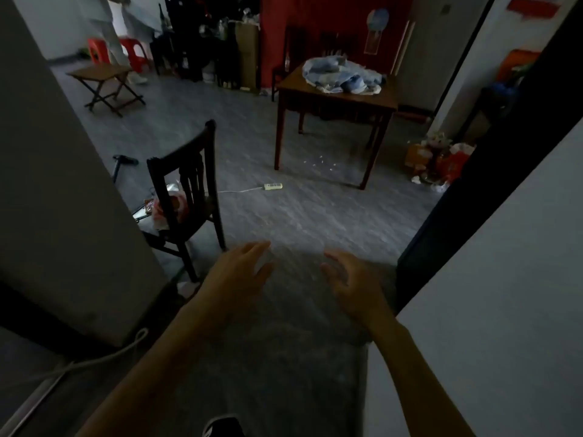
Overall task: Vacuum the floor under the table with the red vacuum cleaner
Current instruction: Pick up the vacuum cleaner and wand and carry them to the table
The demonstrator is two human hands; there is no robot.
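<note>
Gloom blurs things; we cannot pick out the red vacuum cleaner. Our left hand (236, 275) and right hand (356, 285) hover empty, fingers spread. One brown wooden table (331, 97) stands far right, white scraps (321, 162) beneath.

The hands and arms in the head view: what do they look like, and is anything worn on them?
Both the left hand and the right hand are bare, without gloves. The left forearm and right forearm are bare too; no sleeve shows. No watch, bracelet or ring is visible, though the picture is dim.
</note>
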